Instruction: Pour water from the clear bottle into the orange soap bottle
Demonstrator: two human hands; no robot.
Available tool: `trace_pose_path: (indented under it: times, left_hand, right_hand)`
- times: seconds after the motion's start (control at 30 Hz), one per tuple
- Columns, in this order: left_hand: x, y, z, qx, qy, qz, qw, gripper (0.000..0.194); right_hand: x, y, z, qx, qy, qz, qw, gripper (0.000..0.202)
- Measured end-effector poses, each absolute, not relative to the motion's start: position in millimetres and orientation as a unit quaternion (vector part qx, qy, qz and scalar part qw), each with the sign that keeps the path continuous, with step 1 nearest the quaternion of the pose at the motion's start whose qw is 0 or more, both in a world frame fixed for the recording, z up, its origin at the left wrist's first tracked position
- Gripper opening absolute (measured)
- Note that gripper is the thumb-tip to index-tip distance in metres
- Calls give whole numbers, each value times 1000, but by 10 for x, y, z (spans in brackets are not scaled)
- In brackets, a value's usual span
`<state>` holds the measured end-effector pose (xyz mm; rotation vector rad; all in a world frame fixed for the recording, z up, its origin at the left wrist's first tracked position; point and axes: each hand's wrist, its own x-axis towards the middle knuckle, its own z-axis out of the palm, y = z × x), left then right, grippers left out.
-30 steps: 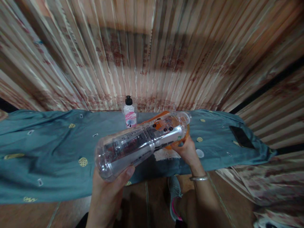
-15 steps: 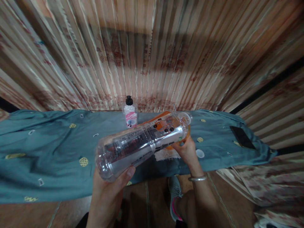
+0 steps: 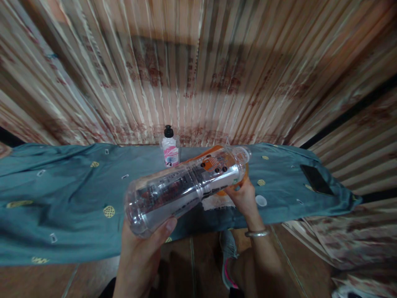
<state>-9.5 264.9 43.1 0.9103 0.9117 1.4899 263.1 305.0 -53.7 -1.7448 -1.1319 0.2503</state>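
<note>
A large clear plastic bottle with a printed label lies tilted across the view, its open-looking neck pointing up to the right. My left hand is closed round its base, thumb along the near side. Behind the bottle shows part of an orange rounded object, mostly hidden. My right hand, with a silver bangle on the wrist, grips at the right edge of that object, close under the bottle's neck; its fingers are partly covered. A torn whitish piece lies below. Nearby is a round white cap.
On the table's teal cloth, a small clear bottle with a black top and pink label stands behind the large one. A dark phone lies at the right. A pleated curtain hangs behind the table.
Almost nothing differs. Both hands and the bottle keep their places, with only a very slight shift at the right wrist.
</note>
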Motion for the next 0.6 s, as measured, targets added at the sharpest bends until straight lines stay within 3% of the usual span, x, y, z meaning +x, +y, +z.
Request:
trace_pose_path:
  times: [0.6]
  left_hand:
    - [-122,2624,399,389,384,633,549,49]
  right_hand:
    - [2591,3055,-588,-742,-469,43,477,52]
